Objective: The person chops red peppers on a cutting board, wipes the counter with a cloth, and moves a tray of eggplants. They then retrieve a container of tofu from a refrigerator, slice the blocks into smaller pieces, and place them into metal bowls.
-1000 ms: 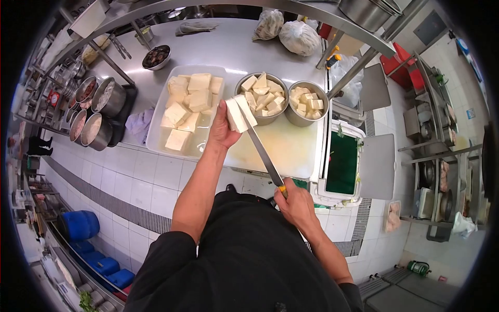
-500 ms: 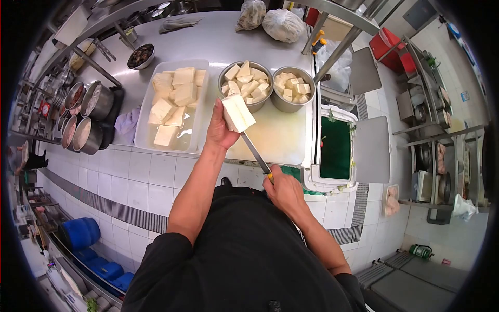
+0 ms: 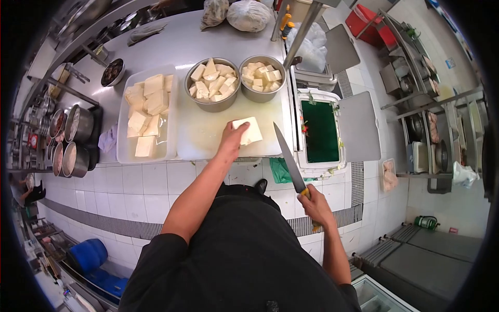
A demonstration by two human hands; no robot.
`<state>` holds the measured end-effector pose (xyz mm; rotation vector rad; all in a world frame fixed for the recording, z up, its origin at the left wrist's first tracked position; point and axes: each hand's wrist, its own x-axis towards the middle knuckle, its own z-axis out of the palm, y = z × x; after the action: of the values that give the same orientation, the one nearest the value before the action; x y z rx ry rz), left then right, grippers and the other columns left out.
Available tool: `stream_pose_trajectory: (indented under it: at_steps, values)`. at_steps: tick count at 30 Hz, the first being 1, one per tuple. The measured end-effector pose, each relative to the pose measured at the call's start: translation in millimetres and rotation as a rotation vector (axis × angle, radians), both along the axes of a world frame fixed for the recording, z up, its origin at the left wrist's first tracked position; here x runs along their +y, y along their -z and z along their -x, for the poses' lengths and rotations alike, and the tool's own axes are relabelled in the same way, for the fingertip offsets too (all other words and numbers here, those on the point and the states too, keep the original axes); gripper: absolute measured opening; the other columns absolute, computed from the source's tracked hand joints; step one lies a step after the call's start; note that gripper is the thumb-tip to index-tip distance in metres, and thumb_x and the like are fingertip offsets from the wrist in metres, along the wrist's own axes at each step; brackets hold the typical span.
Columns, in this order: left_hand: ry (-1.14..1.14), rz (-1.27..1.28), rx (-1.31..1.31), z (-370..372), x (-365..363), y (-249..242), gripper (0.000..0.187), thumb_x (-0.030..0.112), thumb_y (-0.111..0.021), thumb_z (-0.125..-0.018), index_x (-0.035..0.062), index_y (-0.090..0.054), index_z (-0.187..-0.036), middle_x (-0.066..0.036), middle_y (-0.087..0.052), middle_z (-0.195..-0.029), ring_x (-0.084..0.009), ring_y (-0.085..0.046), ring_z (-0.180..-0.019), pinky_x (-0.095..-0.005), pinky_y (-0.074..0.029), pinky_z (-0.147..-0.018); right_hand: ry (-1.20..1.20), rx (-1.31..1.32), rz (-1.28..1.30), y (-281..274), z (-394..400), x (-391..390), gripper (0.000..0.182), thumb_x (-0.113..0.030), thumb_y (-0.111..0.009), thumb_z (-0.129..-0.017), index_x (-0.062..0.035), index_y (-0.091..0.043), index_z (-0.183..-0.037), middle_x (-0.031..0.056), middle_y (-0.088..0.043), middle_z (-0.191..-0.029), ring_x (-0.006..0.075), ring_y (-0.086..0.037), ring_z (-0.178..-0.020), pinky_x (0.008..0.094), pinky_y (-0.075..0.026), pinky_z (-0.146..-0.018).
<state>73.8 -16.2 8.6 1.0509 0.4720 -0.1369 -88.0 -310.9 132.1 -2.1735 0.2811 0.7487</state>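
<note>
Pressing down on a pale tofu block (image 3: pixel 248 130), our left hand (image 3: pixel 232 136) rests on its near edge, fingers laid over it, and the block lies flat on the white cutting board (image 3: pixel 208 138) that sits on the steel counter (image 3: pixel 176 47). Our right hand (image 3: pixel 315 205) is closed around the yellow handle of a long knife (image 3: pixel 289 161), held off to the right of the block and well clear of it, the blade pointing up toward the board's right edge without touching the tofu. Just beyond the left hand stand two metal bowls (image 3: pixel 212 83) filled with cut tofu pieces, touching side by side. To the left of that hand we see a clear tray (image 3: pixel 147 112) with larger tofu blocks sitting in liquid. To the right of the board, beside the knife blade, is an open bin with a green liner (image 3: pixel 320 132).
</note>
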Motion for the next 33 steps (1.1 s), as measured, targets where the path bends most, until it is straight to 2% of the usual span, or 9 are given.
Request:
stream_pose_trajectory:
  at_steps: [1,2,4,5,9,12,16,29,33]
  values:
    - [0.125,-0.229,0.127,-3.4,-2.8,-13.1,0.051,0.026,-0.076,-0.088,0.0037,-0.056,-0.129,-0.011,-0.066,-0.112,-0.0262,-0.067,-0.097,-0.0363,-0.055,-0.082,-0.002,-0.036,0.035,10.0,-2.0,8.2,0.036,-0.032,-0.063,-0.095,0.0011,-0.052,-0.105,0.0257,-0.064,-0.072,0.0425,-0.066,-0.068,0.0488,-0.05,-0.064]
    - [0.134,-0.23,0.128,-5.6,-4.5,-22.3,0.051,0.026,-0.076,-0.088,0.0037,-0.056,-0.129,-0.011,-0.066,-0.112,-0.0262,-0.067,-0.097,-0.0363,-0.055,-0.082,-0.027,-0.135,0.09,17.3,-2.8,17.4,0.033,-0.031,-0.061,-0.096,-0.0008,-0.052,-0.106,0.0281,-0.066,-0.077,0.0468,-0.066,-0.076,0.0529,-0.049,-0.067]
    - [0.382,-1.015,0.066,-6.2,-5.6,-36.4,0.051,0.027,-0.076,-0.085,0.0032,-0.06,-0.127,-0.016,-0.064,-0.117,-0.0329,-0.065,-0.101,-0.0407,-0.052,-0.088,-0.107,-0.279,0.254,24.1,-5.7,33.2,0.029,-0.029,-0.06,-0.096,-0.0025,-0.052,-0.105,0.0283,-0.066,-0.077,0.0479,-0.066,-0.076,0.0563,-0.049,-0.067]
    - [0.344,-1.314,-0.065,-1.7,-3.2,-36.7,0.05,0.026,-0.074,-0.083,0.0031,-0.062,-0.126,-0.019,-0.061,-0.124,-0.0364,-0.061,-0.11,-0.043,-0.049,-0.096,-0.101,-0.272,0.253,30.0,-7.6,36.5,0.029,-0.029,-0.06,-0.096,-0.0025,-0.052,-0.105,0.0283,-0.066,-0.077,0.0479,-0.066,-0.076,0.0563,-0.049,-0.067]
    - [0.397,-0.999,-0.357,-2.8,27.3,-31.2,0.048,0.024,-0.073,-0.083,0.0078,-0.063,-0.126,-0.013,-0.059,-0.129,-0.0315,-0.057,-0.121,-0.0389,-0.046,-0.103,-0.136,-0.341,0.316,44.7,-6.1,43.2,0.026,-0.027,-0.058,-0.095,-0.0033,-0.053,-0.104,0.0265,-0.066,-0.072,0.048,-0.066,-0.073,0.0585,-0.049,-0.066]
    - [0.484,-1.071,-0.558,-1.6,35.3,-32.6,0.045,0.024,-0.074,-0.082,0.0106,-0.064,-0.123,-0.011,-0.057,-0.128,-0.0298,-0.055,-0.122,-0.0383,-0.045,-0.104,-0.153,-0.356,0.316,29.1,-1.8,52.2,0.026,-0.027,-0.059,-0.094,-0.0029,-0.053,-0.103,0.026,-0.066,-0.071,0.0477,-0.065,-0.071,0.0587,-0.05,-0.066]
    - [0.558,-1.14,-0.559,-5.9,34.3,-33.8,0.042,0.021,-0.075,-0.081,0.0103,-0.064,-0.12,-0.01,-0.056,-0.128,-0.0301,-0.054,-0.124,-0.0377,-0.044,-0.105,-0.205,-0.284,0.279,-1.9,-0.4,63.4,0.025,-0.026,-0.056,-0.093,-0.0017,-0.051,-0.098,0.0282,-0.065,-0.073,0.0496,-0.064,-0.074,0.0581,-0.049,-0.068]
    - [0.58,-1.173,-0.525,-7.4,31.0,-35.1,0.038,0.025,-0.073,-0.081,0.0116,-0.064,-0.115,-0.01,-0.057,-0.121,-0.0301,-0.053,-0.122,-0.0393,-0.042,-0.105,-0.278,-0.245,0.301,-10.8,-5.0,67.8,0.026,-0.024,-0.061,-0.093,-0.0012,-0.051,-0.099,0.0259,-0.067,-0.074,0.0469,-0.066,-0.074,0.0575,-0.05,-0.067]
    - [0.553,-1.166,-0.538,-6.1,29.9,-33.9,0.036,0.024,-0.073,-0.08,0.0106,-0.064,-0.112,-0.01,-0.058,-0.12,-0.0303,-0.053,-0.122,-0.0389,-0.043,-0.104,-0.279,-0.28,0.289,-14.6,-11.4,74.1,0.023,-0.023,-0.056,-0.093,-0.0011,-0.049,-0.097,0.0262,-0.065,-0.071,0.0485,-0.064,-0.072,0.0585,-0.048,-0.066]
